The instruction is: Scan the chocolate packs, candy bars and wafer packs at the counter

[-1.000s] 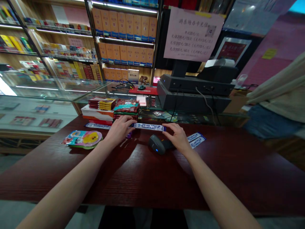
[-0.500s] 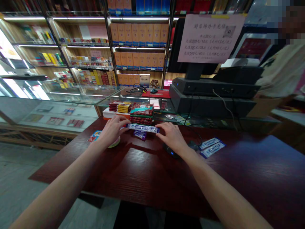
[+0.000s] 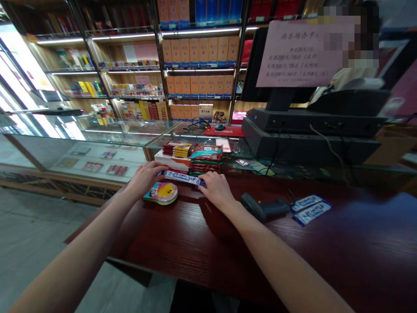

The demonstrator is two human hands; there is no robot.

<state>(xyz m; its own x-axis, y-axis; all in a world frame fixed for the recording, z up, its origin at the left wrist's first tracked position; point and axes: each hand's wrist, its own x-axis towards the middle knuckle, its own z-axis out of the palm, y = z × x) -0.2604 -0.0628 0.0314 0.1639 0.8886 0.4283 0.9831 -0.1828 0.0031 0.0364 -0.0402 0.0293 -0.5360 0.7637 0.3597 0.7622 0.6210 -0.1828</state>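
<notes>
Since half a second ago we have carried the blue-and-white packet (image 3: 181,177) leftward, and the barcode scanner (image 3: 262,208) now lies uncovered to our right. Our left hand (image 3: 143,178) pinches the packet's left end and our right hand (image 3: 216,189) its right end. Our knuckles hide the fingertips, and the print is too blurred to read. It sits against the stacked cartons (image 3: 192,157), just behind the cartoon card (image 3: 162,193). Toward us the wooden counter (image 3: 195,248) lies bare, its left corner close.

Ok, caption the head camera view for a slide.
Left hand and right hand hold a long blue packet at a dark counter.
</notes>
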